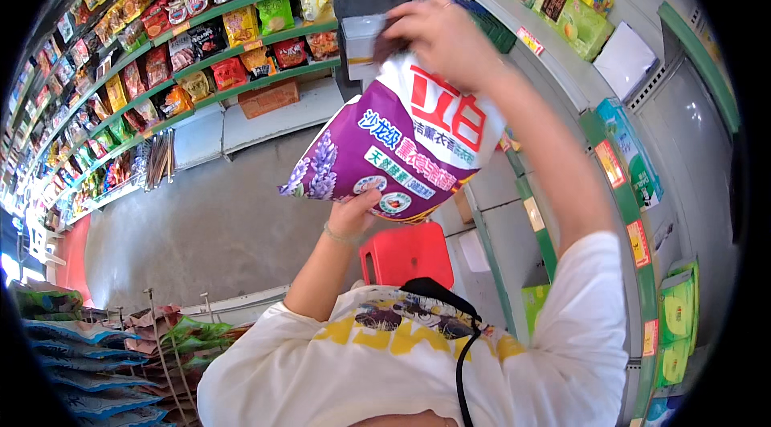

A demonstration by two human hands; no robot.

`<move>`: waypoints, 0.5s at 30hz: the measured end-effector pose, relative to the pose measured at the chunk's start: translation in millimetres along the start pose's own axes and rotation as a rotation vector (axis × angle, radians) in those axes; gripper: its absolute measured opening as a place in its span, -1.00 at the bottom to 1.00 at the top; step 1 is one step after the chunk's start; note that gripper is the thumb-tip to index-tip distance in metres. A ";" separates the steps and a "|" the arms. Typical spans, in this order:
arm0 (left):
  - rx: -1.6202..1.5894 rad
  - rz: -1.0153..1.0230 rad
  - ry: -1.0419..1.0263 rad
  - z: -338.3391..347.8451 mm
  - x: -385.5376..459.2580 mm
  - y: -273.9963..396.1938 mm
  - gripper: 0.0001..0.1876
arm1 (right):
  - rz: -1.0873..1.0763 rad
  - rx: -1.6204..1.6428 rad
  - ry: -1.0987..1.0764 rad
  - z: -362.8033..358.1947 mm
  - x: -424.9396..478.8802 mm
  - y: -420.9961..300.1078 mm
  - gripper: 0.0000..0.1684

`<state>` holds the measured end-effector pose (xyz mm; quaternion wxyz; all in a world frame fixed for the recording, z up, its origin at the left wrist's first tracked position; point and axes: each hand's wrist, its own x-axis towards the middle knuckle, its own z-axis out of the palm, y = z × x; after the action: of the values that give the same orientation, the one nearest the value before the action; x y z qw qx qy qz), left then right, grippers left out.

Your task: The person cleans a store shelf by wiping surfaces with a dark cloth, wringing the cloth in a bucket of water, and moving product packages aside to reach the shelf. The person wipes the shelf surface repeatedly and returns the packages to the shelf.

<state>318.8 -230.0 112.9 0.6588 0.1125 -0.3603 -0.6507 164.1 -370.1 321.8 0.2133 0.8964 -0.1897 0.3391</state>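
Observation:
A purple and white plastic bag of Liby laundry powder, printed with lavender flowers, is held up in front of my chest, tilted. My left hand grips its lower edge, with the thumb on the printed face. At the bag's upper end is my right hand, blurred, its fingers around a dark cloth-like thing that touches or lies close to the top edge. What that dark thing is cannot be told for certain.
A red plastic stool stands below the bag. Green-edged shelves of snack packets curve along the left. Shelving at the right carries boxes and green packs. Hanging bags fill the lower left.

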 end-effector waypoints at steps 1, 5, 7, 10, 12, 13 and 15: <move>-0.001 -0.042 -0.039 -0.1 -3.6 -2.4 -0.38 | 0.136 -0.066 -0.203 2.0 -17.9 45.4 -0.71; -0.332 0.031 -0.118 20.7 5.0 -2.1 -0.49 | 0.540 0.193 0.183 -29.6 -32.7 87.3 -0.75; -0.306 0.064 0.037 18.8 13.5 -3.3 -0.52 | 0.466 0.065 0.468 -58.5 -7.3 46.4 -0.78; -0.312 0.197 0.084 21.0 29.3 4.6 -0.56 | 0.292 0.418 0.331 -79.6 26.6 -52.0 -0.84; -0.326 0.229 0.117 34.4 45.1 2.7 -0.56 | 0.010 -0.269 0.146 -70.4 23.5 -73.3 -0.79; -0.319 0.217 0.158 35.9 52.7 -0.2 -0.51 | 0.023 0.099 0.300 -47.1 35.5 -87.2 -0.73; -0.512 0.109 0.111 46.6 62.9 -12.9 -0.44 | 0.185 0.000 0.086 9.9 -7.2 -113.2 -0.67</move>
<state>273.0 -275.7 158.9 0.7185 -0.0419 -0.1531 -0.6772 219.1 -279.0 281.5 0.1891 0.8597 -0.2624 0.3954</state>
